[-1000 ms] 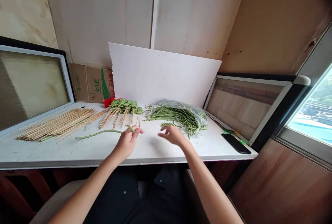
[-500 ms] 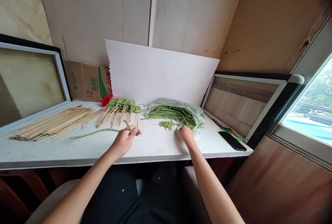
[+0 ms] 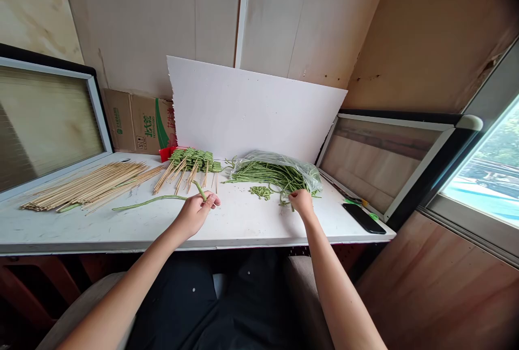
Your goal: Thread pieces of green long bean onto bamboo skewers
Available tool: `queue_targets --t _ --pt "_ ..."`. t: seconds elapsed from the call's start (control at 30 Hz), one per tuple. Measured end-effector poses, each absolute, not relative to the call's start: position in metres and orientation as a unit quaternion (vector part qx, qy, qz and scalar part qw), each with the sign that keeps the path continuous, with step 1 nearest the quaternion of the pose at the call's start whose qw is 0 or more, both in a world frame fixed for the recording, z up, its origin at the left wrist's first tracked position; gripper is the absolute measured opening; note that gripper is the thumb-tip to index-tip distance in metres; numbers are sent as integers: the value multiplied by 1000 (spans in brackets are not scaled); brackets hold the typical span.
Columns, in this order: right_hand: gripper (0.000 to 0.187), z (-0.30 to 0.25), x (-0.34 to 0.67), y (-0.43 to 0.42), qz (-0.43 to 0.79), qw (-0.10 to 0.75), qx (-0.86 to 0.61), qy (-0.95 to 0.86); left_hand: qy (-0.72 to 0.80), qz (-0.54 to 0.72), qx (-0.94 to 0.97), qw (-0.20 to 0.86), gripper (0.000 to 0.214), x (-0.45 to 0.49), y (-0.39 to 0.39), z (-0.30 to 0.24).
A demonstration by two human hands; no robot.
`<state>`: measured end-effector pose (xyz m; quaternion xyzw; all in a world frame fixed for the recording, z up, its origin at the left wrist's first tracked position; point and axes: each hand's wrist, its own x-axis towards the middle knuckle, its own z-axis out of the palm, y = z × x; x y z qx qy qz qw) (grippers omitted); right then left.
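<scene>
My left hand is closed round one end of a long green bean that trails left across the white table. My right hand rests at the near edge of a clear plastic bag of long beans, its fingers curled on bean stems there. A small heap of cut bean pieces lies between the hands. Finished skewers of coiled beans lie behind the left hand.
A pile of bare bamboo skewers is spread at the left. A black phone lies at the table's right end. A white board leans on the wall, with a cardboard box and a red item beside it.
My right hand moved from the middle of the table right and back to the bag of beans and closed on stems. The left hand stayed holding its bean.
</scene>
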<state>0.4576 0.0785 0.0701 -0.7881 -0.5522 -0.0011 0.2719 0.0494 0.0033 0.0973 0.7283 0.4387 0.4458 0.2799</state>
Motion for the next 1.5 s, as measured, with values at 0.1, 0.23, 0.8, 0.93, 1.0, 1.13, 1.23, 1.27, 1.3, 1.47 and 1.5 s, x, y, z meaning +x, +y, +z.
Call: queue_targets --t 0.1,0.23,0.8,0.93,1.0,1.13,1.23,1.27,1.3,1.47,1.5 --pt "17 73 466 77 36 277 -783 -555 438 443 731 280 54 48 4 98" --pt "18 75 468 75 95 230 -791 -559 441 435 733 281 55 46 5 96" --pt "31 56 432 80 26 223 -829 -511 436 425 738 291 54 46 9 89" --pt "19 51 432 85 18 220 -828 -516 435 423 739 292 54 46 9 87" --pt "17 49 432 88 16 214 -828 -518 433 425 739 292 55 46 10 86" --pt "21 46 432 92 11 205 -830 -518 431 430 738 290 55 47 11 84" --pt "28 45 431 92 0 195 -834 -516 430 433 737 290 54 47 11 84" --pt "29 45 431 92 -2 192 -835 -516 430 433 737 290 55 47 11 84" --pt "29 45 431 92 -2 190 -835 -517 431 433 737 289 55 47 11 84" --pt "23 54 439 90 9 202 -838 -507 435 428 737 290 55 46 11 85" --pt "23 57 442 89 11 211 -839 -502 436 428 736 290 55 46 11 85"
